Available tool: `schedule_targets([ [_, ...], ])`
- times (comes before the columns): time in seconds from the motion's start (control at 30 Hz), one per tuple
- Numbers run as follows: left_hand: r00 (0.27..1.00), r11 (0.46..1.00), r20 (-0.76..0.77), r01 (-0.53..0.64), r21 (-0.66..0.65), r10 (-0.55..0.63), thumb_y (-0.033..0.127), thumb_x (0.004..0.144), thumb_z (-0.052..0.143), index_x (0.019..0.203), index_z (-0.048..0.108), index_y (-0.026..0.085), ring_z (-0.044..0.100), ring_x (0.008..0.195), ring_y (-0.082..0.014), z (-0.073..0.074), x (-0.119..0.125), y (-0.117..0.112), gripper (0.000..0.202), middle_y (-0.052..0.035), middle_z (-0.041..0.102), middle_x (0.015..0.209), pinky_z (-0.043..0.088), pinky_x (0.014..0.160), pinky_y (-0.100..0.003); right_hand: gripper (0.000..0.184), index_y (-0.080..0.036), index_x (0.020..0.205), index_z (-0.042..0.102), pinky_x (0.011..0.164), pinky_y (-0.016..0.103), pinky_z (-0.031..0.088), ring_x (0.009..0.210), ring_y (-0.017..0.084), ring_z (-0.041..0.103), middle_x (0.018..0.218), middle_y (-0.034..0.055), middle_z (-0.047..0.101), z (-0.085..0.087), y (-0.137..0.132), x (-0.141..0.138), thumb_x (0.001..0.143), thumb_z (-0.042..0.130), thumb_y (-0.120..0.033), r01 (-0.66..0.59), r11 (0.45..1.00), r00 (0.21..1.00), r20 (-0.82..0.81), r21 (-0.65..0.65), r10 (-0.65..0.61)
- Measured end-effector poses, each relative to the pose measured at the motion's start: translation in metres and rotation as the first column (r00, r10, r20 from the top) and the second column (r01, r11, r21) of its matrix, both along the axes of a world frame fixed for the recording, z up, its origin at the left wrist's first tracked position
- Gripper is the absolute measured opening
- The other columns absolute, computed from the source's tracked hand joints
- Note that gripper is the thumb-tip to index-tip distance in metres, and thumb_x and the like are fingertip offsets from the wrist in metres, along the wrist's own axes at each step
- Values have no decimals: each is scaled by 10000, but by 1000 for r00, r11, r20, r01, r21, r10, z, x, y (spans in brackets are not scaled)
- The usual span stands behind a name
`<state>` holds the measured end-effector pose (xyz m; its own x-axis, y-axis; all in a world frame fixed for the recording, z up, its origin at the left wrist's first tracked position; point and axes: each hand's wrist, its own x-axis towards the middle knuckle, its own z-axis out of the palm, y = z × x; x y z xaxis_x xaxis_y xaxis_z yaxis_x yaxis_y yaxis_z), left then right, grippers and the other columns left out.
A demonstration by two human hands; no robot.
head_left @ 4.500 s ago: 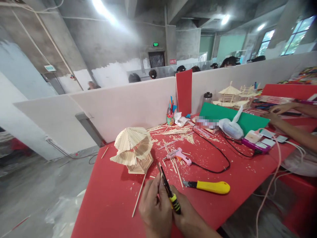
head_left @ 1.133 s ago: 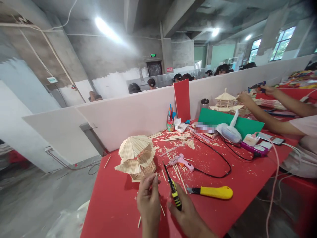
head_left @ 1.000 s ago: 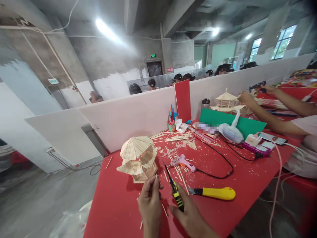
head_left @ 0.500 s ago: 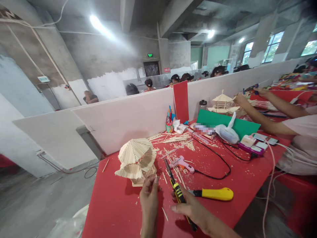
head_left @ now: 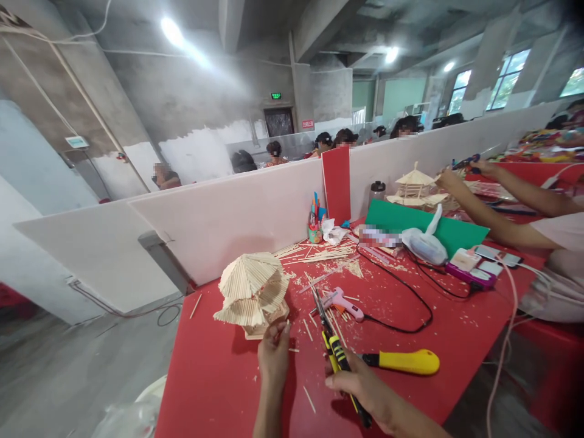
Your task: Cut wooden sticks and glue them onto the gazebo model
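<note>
My left hand (head_left: 273,354) is closed in a pinch on a short wooden stick piece, right at the base of a small two-tiered pavilion model (head_left: 252,291) made of sticks. My right hand (head_left: 365,389) grips the yellow-and-black handles of a pair of pliers (head_left: 334,347), its jaws pointing away toward a pink glue gun (head_left: 344,303). Both hands hover over the red table (head_left: 214,389). A yellow utility knife (head_left: 404,361) lies just right of the pliers.
Loose sticks (head_left: 319,252) and shavings litter the table. A pen cup (head_left: 314,229), a white plastic bag (head_left: 424,243), phones (head_left: 474,271) and cables lie farther back. A co-worker's arms (head_left: 497,213) reach toward another stick model (head_left: 414,185) at right. A white partition (head_left: 237,213) backs the table.
My left hand has moved from the pliers up to the base of the pavilion with a stick piece. My right hand has drawn the pliers right and tilted them lower. The co-worker's arms reached to their model.
</note>
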<state>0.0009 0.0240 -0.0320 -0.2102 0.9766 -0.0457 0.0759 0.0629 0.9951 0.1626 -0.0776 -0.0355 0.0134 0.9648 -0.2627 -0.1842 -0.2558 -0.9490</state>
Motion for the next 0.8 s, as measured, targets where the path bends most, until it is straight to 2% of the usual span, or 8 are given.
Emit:
schedule_targets([
  [0.07,989,998,141,-54,21,51,464,535,854,748,760,137,666,714,-204,15,6,0,401,-75,722,747,512,641,-280,361,-204,1010,631,693,276,441,728,157,574,764,-23,595,11,-1,1,662,577,-282,-13,1000,1000,-28,-18,13],
  [0.17,933,1000,360,-16,20,7,474,562,862,840,770,154,588,590,-119,37,18,-3,433,-33,697,706,470,562,-223,508,-197,1172,602,741,326,488,797,199,616,894,20,647,35,-1,6,673,573,-288,10,999,998,62,40,-13],
  [0.23,912,997,405,41,72,-67,447,568,877,861,773,158,550,558,-92,50,25,-8,425,-19,683,684,453,547,-206,604,-192,1272,559,886,397,489,963,252,628,1081,66,665,49,2,9,673,580,-265,48,986,972,221,159,-83],
  [0.3,908,989,397,95,117,-135,419,586,881,853,778,154,523,541,-78,61,30,-13,390,-6,656,637,451,552,-198,706,-188,1371,485,1064,455,391,1215,296,537,1314,101,591,56,5,12,672,575,-237,48,959,919,364,280,-152],
  [0.4,913,985,388,76,152,-130,441,603,869,886,783,160,552,569,-99,70,31,-21,408,-25,676,679,482,567,-223,770,-158,1445,396,1174,489,254,1406,303,360,1493,130,441,52,9,13,693,552,-216,3,945,842,508,327,-179],
  [0.6,937,972,333,21,232,-100,423,653,842,910,782,183,573,596,-117,80,28,-26,357,-32,691,737,515,594,-251,747,-145,1441,397,1161,524,303,1412,326,357,1469,156,459,32,9,0,711,548,-191,-64,923,691,684,380,-234],
  [0.7,950,950,283,35,311,-128,397,687,819,832,782,179,528,558,-101,85,24,-28,264,-17,658,683,472,527,-216,759,-145,1448,382,1163,545,293,1426,336,328,1480,157,443,32,13,-8,709,550,-177,-110,898,606,745,425,-278],
  [0.8,977,921,184,33,389,-112,345,730,783,765,776,177,512,553,-99,91,20,-31,171,-6,624,636,445,496,-195,762,-146,1442,382,1151,563,303,1411,351,343,1473,163,444,37,17,-15,701,558,-177,-120,888,567,765,443,-305],
])
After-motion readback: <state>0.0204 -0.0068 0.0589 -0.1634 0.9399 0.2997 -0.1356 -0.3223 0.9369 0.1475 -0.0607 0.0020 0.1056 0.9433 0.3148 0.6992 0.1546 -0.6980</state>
